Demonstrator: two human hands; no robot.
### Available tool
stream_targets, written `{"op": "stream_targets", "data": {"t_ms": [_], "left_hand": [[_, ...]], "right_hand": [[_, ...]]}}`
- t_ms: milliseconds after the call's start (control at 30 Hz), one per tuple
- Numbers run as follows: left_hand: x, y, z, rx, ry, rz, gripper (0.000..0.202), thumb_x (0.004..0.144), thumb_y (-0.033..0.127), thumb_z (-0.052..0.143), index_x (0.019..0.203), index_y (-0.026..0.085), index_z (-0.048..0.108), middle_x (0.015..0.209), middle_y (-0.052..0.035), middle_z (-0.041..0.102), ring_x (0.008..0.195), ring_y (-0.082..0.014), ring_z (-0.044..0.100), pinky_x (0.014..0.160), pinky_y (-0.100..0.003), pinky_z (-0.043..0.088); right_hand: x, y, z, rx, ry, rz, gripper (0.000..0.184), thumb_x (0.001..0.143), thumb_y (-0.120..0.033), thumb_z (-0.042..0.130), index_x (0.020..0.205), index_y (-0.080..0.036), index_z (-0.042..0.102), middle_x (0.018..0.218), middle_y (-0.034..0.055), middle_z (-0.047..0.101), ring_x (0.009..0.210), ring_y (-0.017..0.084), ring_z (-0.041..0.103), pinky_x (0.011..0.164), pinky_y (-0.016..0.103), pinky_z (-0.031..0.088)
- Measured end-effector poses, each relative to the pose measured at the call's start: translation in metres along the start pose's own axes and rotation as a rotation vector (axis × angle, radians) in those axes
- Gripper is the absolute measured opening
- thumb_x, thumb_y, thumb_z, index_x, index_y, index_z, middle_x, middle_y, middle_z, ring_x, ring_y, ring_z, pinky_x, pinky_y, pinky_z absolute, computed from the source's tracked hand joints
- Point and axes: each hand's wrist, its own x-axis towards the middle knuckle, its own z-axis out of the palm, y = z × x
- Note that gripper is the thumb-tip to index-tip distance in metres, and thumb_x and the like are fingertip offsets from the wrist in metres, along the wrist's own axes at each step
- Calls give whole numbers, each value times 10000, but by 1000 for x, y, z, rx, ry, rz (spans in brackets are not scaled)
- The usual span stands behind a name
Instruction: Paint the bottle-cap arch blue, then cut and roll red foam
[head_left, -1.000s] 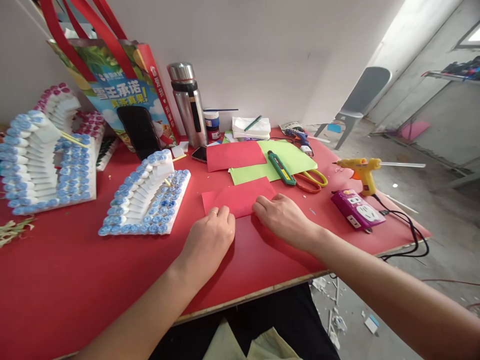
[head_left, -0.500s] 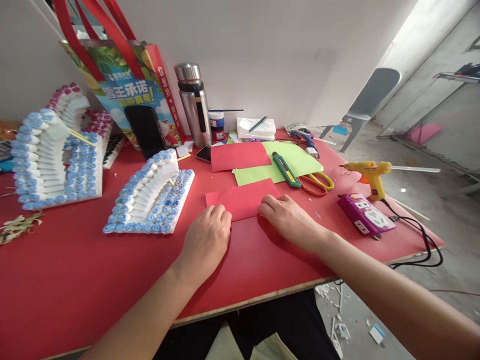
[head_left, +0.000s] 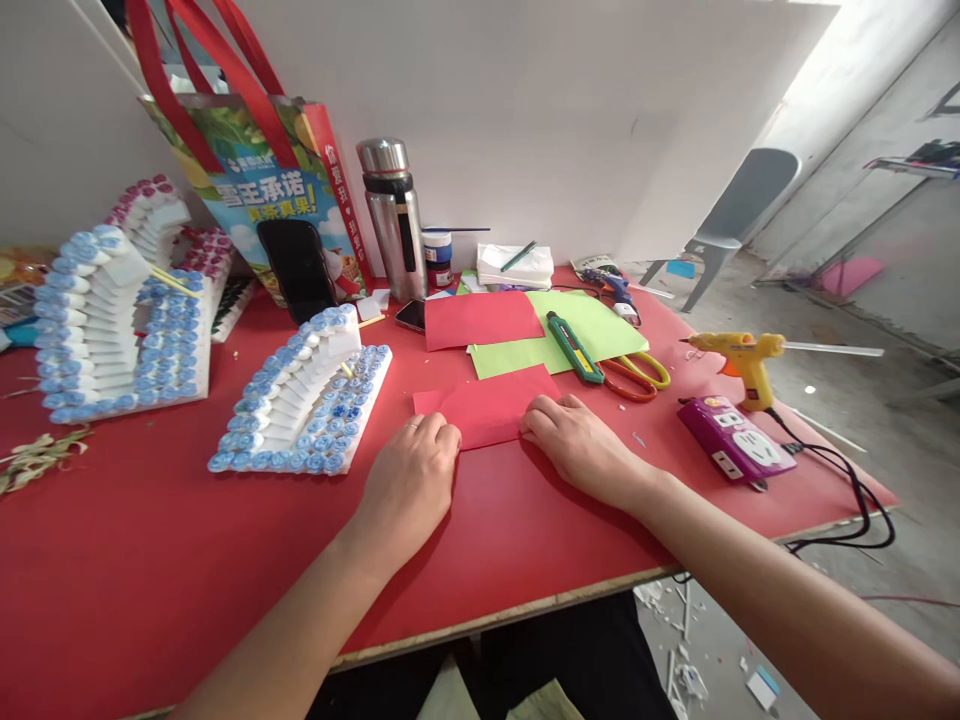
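Note:
A sheet of red paper (head_left: 491, 405) lies on the red table in front of me. My left hand (head_left: 420, 465) grips its near left corner with curled fingers; a ring shows on one finger. The near right corner is held by my right hand (head_left: 574, 440), whose fingers are also bent in. Both sets of fingertips are partly hidden under the knuckles. Just beyond lie another red sheet (head_left: 480, 318), a light green sheet (head_left: 517, 357), a green utility knife (head_left: 574, 347) and scissors (head_left: 634, 380) with red and yellow handles.
Left stand stair-like models (head_left: 292, 400) edged with blue rosettes. A printed bag (head_left: 262, 190), a phone (head_left: 296, 268) and a steel thermos (head_left: 394, 225) stand at the back. On the right are a yellow glue gun (head_left: 746, 360), a purple power strip (head_left: 735, 440) and cables by the table edge.
The whole view has shifted slightly, so things sit a little lower and to the right. Both hands keep their places on the near edge of the red paper.

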Motion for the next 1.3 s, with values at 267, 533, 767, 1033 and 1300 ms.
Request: {"op": "stream_targets", "data": {"t_ms": [267, 533, 767, 1033, 1300], "left_hand": [[4, -3, 1, -134, -35, -65, 255, 883, -28, 414, 800, 179, 538, 834, -52, 585, 782, -205, 536, 679, -326, 402], [7, -7, -1, -263, -64, -111, 236, 885, -13, 432, 795, 187, 520, 834, -37, 592, 813, -200, 562, 678, -311, 400], [7, -9, -3, -320, -112, -142, 224, 908, 10, 428, 794, 192, 493, 852, -41, 589, 835, -205, 552, 686, -315, 394], [7, -14, -1, -416, -96, -162, 198, 923, 48, 461, 801, 199, 502, 855, -25, 586, 854, -198, 553, 729, -311, 404], [3, -14, -2, -465, -36, -154, 236, 904, 8, 460, 861, 197, 596, 867, -10, 586, 810, -166, 568, 693, -277, 403]], "right_hand": [[4, 1, -6, 68, -25, 14, 182, 1043, -281, 447, 966, -165, 564, 958, 71, 602, 754, 175, 554, 764, 310, 380], [7, -2, -2, 24, -11, 0, 218, 1052, -232, 393, 901, -174, 539, 902, 49, 575, 680, 154, 497, 729, 298, 357], [7, -1, 0, 76, 15, 11, 207, 1044, -220, 401, 893, -183, 537, 871, 52, 569, 716, 172, 502, 743, 309, 356], [7, 10, 2, 310, 37, 67, 194, 1039, -315, 455, 923, -203, 562, 929, 58, 607, 839, 190, 547, 780, 319, 378], [10, 17, 7, 423, 58, 115, 183, 1024, -338, 502, 907, -213, 568, 910, 26, 634, 837, 172, 574, 783, 310, 367]]}}
